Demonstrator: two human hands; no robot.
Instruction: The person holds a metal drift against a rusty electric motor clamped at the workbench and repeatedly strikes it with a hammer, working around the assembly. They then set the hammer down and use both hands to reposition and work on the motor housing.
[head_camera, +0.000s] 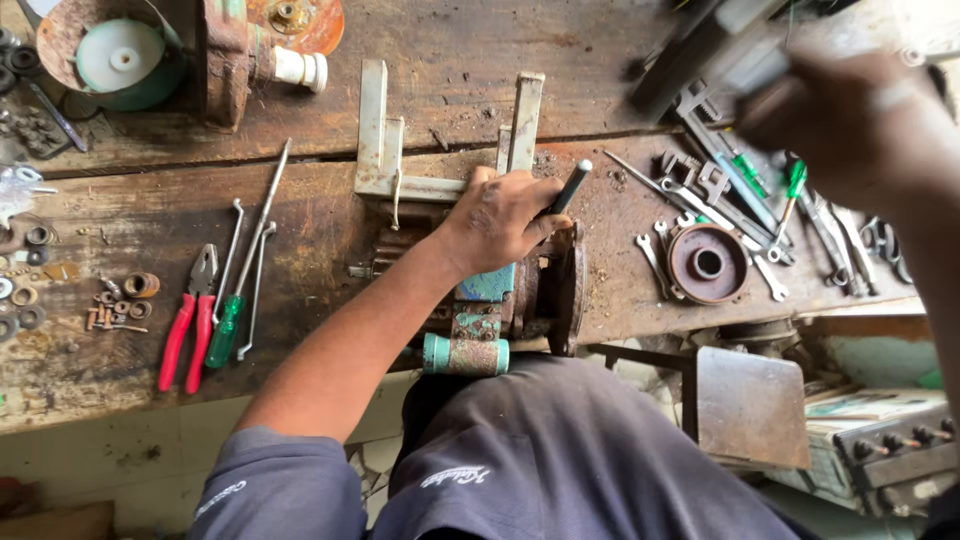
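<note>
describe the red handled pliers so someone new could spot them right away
Start at the worn wooden workbench and look to its near left part, left of the rusty teal machine. The pliers lie there beside a green-handled screwdriver and thin metal rods; only they have two red grips.

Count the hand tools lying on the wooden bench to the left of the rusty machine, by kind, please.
Red-handled pliers: 1
Green-handled screwdriver: 1
Thin bent metal rods: 2
Total: 4
The left hand rests on the rusty green machine, gripping a dark round-tipped tool; the right hand is raised and blurred.
</note>
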